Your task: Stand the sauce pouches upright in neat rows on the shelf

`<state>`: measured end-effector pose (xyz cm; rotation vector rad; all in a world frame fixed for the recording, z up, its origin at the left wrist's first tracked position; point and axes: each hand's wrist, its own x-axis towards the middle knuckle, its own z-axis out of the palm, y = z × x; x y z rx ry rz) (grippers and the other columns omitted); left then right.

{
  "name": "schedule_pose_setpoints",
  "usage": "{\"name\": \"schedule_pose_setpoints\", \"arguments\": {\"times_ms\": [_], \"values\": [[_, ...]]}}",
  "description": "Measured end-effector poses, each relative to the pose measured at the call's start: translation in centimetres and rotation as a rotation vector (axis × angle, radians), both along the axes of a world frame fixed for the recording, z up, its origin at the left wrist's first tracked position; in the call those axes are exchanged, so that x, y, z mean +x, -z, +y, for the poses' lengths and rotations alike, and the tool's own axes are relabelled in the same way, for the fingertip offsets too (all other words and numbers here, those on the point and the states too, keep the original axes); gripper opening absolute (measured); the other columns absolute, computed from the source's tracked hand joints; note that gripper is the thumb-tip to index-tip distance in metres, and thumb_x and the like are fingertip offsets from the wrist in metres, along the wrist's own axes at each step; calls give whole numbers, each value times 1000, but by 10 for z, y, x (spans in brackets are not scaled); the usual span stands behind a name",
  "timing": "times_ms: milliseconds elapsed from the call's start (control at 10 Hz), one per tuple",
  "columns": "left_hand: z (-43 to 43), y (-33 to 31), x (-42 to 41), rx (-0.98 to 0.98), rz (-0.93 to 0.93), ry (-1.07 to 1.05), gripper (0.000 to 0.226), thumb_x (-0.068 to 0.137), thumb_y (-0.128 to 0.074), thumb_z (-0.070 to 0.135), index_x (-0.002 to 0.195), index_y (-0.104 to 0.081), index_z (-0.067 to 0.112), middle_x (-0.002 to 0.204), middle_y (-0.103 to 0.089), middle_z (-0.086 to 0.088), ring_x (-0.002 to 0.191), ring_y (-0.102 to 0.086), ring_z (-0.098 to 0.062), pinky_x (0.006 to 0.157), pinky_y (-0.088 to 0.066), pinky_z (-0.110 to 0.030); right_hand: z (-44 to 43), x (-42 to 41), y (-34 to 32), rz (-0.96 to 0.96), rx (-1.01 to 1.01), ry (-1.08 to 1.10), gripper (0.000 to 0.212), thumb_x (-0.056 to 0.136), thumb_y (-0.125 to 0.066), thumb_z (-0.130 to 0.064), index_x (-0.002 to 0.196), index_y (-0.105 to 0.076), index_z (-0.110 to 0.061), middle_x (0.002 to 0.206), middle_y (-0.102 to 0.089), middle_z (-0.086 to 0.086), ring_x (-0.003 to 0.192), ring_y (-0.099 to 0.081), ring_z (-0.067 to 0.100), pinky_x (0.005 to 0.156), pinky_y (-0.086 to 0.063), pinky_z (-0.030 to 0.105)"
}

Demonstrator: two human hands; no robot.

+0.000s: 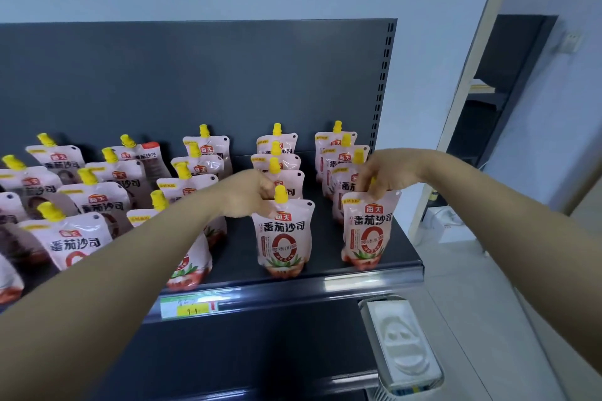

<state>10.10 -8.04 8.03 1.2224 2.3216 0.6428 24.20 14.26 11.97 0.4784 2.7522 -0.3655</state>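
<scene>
Behind left forearm (114, 270), pouches (187, 270) partly hidden. Pinched in left grip (247, 194): front pouch (283, 234) top corner; in right grip (389, 174): end pouch (368, 231), cap covered. Below each grip, standing upright on shelf (234, 247), spouts up.

The dark grey shelf (325, 238) has a slotted back panel (195, 75) and a pale front rail (374, 280) carrying a green and yellow price label (189, 307). Pink sauce pouches with yellow caps stand on it. At the right end, two straight rows of four run front to back, well apart, with bare shelf between them. The right front pouch (368, 231) and the middle front pouch (283, 238) stand upright near the rail. Further left, the crowded pouches (97, 198) stand closer together in uneven lines, and several are tilted.
</scene>
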Motion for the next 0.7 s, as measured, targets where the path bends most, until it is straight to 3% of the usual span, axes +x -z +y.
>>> {"name": "schedule_pose_setpoints", "arguments": {"times_ms": [200, 300, 500, 600, 700], "values": [[0, 6, -2, 47, 107, -14, 8, 79, -68, 3, 86, -71, 0, 99, -72, -16, 99, -64, -28, 93, -49, -35, -6, 1, 6, 99, 41, 48, 10, 86, -64, -14, 86, -69, -22, 97, -66, -1, 103, -60, 23, 92, -46, 33], [0, 7, -3, 45, 113, 6, 2, 79, -68, 3, 77, -69, 3, 99, -71, -15, 111, -59, -30, 99, -46, -41, -8, 2, 8, 111, 25, 73, 11, 87, -64, -13, 92, -72, -18, 103, -68, 2, 105, -60, 24, 95, -46, 34], [-3, 5, -2, 52, 108, 17, 8, 80, -67, 7, 73, -67, 9, 92, -71, -10, 98, -61, -23, 93, -47, -38, -15, 7, -7, 259, 24, 93, 25, 87, -64, -16, 111, -71, -14, 113, -68, -1, 103, -59, 16, 96, -42, 28], [-9, -9, -1, -7, 39, 59, 19, 81, -68, 18, 99, -69, 12, 101, -68, -1, 96, -62, -16, 89, -47, -29, -28, 7, -21, 387, 69, 49, 26, 89, -61, -18, 113, -70, -14, 115, -69, -1, 101, -62, 15, 92, -44, 26], [-15, -35, -2, 86, 93, -1, 30, 84, -66, 22, 113, -63, 17, 109, -64, 2, 102, -60, -15, 95, -46, -30, -43, 3, -30, 523, 147, 3, 26, 91, -58, -18, 114, -70, -14, 117, -70, 0, 104, -64, 16, 87, -44, 22]]}}
